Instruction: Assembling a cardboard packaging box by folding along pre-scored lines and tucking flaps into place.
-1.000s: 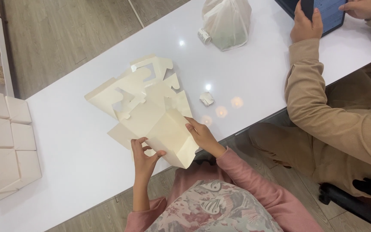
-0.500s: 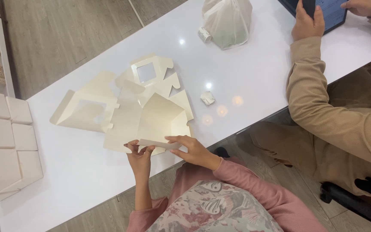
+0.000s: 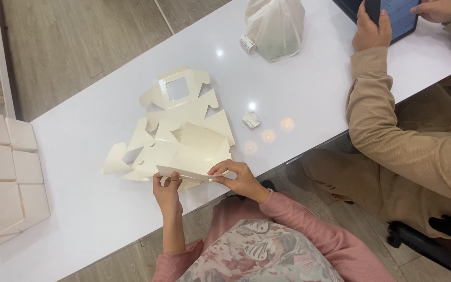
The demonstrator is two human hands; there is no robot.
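Note:
A cream cardboard box blank (image 3: 191,151) lies partly folded on the white table (image 3: 90,203) near its front edge. My left hand (image 3: 167,190) pinches the blank's near left edge. My right hand (image 3: 239,177) grips the near right edge, thumb on top. Beneath and behind it lie more flat cream blanks (image 3: 176,94), one with a square window cut-out.
Several finished cream boxes (image 3: 6,177) are stacked at the left end of the table. A white plastic bag (image 3: 275,26) stands at the back, a small crumpled paper scrap (image 3: 251,120) beside the blanks. Another person in a tan sleeve (image 3: 387,109) holds a tablet (image 3: 392,13) at the right.
The folded blank has been lowered from an upright tilt to nearly flat. Both hands have shifted to its near edge, and the loose blanks beneath have spread out.

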